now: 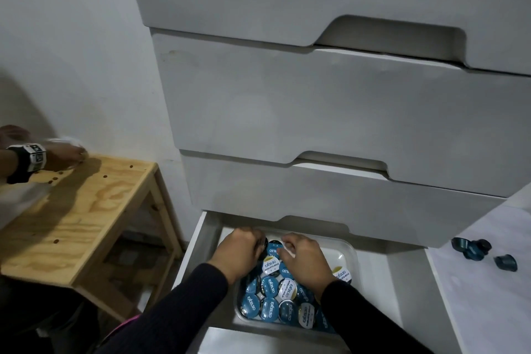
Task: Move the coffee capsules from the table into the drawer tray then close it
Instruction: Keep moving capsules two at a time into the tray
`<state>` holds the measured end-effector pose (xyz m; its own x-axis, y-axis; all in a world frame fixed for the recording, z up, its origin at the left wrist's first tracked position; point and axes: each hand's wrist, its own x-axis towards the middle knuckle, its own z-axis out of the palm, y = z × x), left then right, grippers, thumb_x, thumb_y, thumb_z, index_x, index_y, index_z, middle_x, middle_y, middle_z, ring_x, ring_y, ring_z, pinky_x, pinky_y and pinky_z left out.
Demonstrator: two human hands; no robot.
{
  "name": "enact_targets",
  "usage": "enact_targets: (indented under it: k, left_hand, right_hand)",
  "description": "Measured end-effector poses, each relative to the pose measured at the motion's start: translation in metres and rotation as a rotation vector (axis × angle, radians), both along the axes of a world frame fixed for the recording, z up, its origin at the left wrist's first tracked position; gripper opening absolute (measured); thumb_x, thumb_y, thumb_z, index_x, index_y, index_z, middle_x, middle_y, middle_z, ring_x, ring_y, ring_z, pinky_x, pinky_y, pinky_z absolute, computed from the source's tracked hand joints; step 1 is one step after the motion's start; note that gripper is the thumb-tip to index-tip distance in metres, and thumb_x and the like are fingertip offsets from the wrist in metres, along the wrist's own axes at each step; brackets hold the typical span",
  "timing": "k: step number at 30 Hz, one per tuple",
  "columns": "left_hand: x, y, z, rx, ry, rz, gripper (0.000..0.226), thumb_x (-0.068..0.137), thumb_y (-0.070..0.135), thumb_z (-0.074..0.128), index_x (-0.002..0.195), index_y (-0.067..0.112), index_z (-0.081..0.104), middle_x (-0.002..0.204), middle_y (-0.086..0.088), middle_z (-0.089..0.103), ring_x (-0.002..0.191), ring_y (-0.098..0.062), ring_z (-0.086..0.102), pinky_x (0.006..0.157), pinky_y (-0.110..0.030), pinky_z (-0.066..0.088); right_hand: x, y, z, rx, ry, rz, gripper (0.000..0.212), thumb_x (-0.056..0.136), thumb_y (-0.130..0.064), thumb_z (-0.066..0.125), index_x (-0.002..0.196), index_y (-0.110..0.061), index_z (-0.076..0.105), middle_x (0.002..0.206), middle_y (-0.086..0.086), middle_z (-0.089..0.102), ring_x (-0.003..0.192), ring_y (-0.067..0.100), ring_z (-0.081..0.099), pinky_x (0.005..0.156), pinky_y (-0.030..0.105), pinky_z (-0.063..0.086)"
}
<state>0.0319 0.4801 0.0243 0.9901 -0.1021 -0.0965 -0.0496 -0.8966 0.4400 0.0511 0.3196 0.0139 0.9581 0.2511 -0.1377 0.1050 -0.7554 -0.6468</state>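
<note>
The blue and white round coffee capsules [275, 293] fill the clear plastic tray [349, 250] inside the open white drawer [198, 241]. Over its far part, the left hand [240, 250] and right hand [304, 260] curl downward onto capsules; whether they grip any, I cannot tell. Farther right, three dark blue capsules [474, 248] lie on the white table [488, 296].

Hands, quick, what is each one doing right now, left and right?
Left hand: fingers curled over the capsules in the tray; a held capsule cannot be told.
Right hand: same, curled over the capsules, grip cannot be told.
</note>
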Motion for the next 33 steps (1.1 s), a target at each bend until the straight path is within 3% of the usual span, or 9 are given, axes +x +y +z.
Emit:
enact_targets:
  k: [4, 7, 10, 13, 17, 22, 27, 31, 33]
  left_hand:
    - [-0.018, -0.007, 0.007, 0.093, 0.045, 0.030, 0.036, 0.094, 0.024, 0.045, 0.129, 0.016, 0.046, 0.126, -0.008, 0.052, 0.119, -0.022, 0.045, 0.096, -0.031, 0.043]
    - [-0.034, -0.015, 0.009, 0.172, 0.021, 0.096, 0.036, 0.094, 0.024, 0.042, 0.129, 0.015, 0.044, 0.128, -0.004, 0.052, 0.123, -0.020, 0.042, 0.097, -0.028, 0.040]
    - [-0.051, -0.025, 0.012, 0.188, -0.056, 0.165, 0.034, 0.095, 0.025, 0.040, 0.128, 0.014, 0.045, 0.127, -0.003, 0.053, 0.120, -0.017, 0.043, 0.096, -0.025, 0.039]
    - [-0.069, -0.037, 0.016, 0.141, -0.114, 0.225, 0.038, 0.097, 0.028, 0.037, 0.132, 0.015, 0.040, 0.130, -0.002, 0.050, 0.121, -0.015, 0.043, 0.098, -0.023, 0.039]
    - [-0.085, -0.060, 0.026, 0.076, -0.165, 0.265, 0.038, 0.098, 0.031, 0.035, 0.134, 0.019, 0.036, 0.132, 0.001, 0.048, 0.120, -0.012, 0.043, 0.097, -0.021, 0.039]
    - [-0.096, -0.115, 0.052, 0.111, -0.198, 0.169, 0.048, 0.096, 0.026, 0.043, 0.141, 0.017, 0.028, 0.144, 0.000, 0.034, 0.133, -0.014, 0.031, 0.110, -0.025, 0.029]
    - [-0.090, -0.203, 0.054, 0.008, -0.199, 0.198, 0.045, 0.095, 0.030, 0.044, 0.137, 0.017, 0.036, 0.135, -0.003, 0.046, 0.127, -0.017, 0.041, 0.100, -0.025, 0.038]
    - [-0.084, -0.286, 0.049, -0.061, -0.301, 0.125, 0.032, 0.087, 0.024, 0.059, 0.116, 0.011, 0.060, 0.107, -0.009, 0.065, 0.103, -0.025, 0.061, 0.082, -0.033, 0.051]
    - [-0.083, -0.326, 0.051, -0.100, -0.306, 0.090, 0.034, 0.092, 0.026, 0.051, 0.123, 0.014, 0.055, 0.117, -0.007, 0.061, 0.112, -0.021, 0.055, 0.088, -0.029, 0.047]
  right_hand:
    - [-0.018, 0.006, 0.011, -0.251, -0.101, 0.191, 0.041, 0.093, -0.034, 0.045, 0.129, -0.013, 0.046, 0.129, 0.007, 0.050, 0.118, 0.022, 0.047, 0.096, 0.030, 0.039]
    - [-0.028, 0.003, 0.018, -0.372, -0.191, 0.252, 0.042, 0.095, -0.035, 0.039, 0.130, -0.013, 0.043, 0.129, 0.007, 0.048, 0.120, 0.022, 0.043, 0.097, 0.030, 0.036]
    - [-0.041, -0.002, 0.023, -0.401, -0.269, 0.208, 0.036, 0.093, -0.033, 0.037, 0.118, -0.012, 0.052, 0.115, 0.006, 0.056, 0.110, 0.022, 0.051, 0.091, 0.030, 0.041]
    - [-0.052, -0.011, 0.032, -0.352, -0.388, 0.136, 0.034, 0.082, -0.036, 0.038, 0.088, -0.017, 0.065, 0.083, -0.001, 0.063, 0.080, 0.017, 0.065, 0.068, 0.022, 0.050]
    - [-0.066, -0.036, 0.043, -0.326, -0.347, 0.145, 0.038, 0.096, -0.036, 0.032, 0.127, -0.016, 0.045, 0.127, 0.003, 0.050, 0.118, 0.018, 0.046, 0.098, 0.027, 0.037]
    - [-0.073, -0.087, 0.057, -0.304, -0.356, 0.112, 0.039, 0.096, -0.040, 0.031, 0.128, -0.021, 0.040, 0.133, 0.000, 0.046, 0.120, 0.015, 0.043, 0.098, 0.026, 0.037]
    - [-0.079, -0.175, 0.069, -0.355, -0.410, 0.052, 0.038, 0.093, -0.038, 0.037, 0.122, -0.018, 0.050, 0.122, 0.003, 0.056, 0.113, 0.019, 0.052, 0.092, 0.029, 0.044]
    - [-0.083, -0.259, 0.073, -0.379, -0.421, -0.059, 0.032, 0.080, -0.035, 0.052, 0.100, -0.013, 0.064, 0.096, 0.004, 0.068, 0.087, 0.019, 0.066, 0.067, 0.026, 0.054]
    - [-0.083, -0.298, 0.070, -0.380, -0.397, -0.109, 0.033, 0.078, -0.035, 0.053, 0.098, -0.013, 0.065, 0.093, 0.004, 0.069, 0.086, 0.020, 0.066, 0.063, 0.027, 0.055]
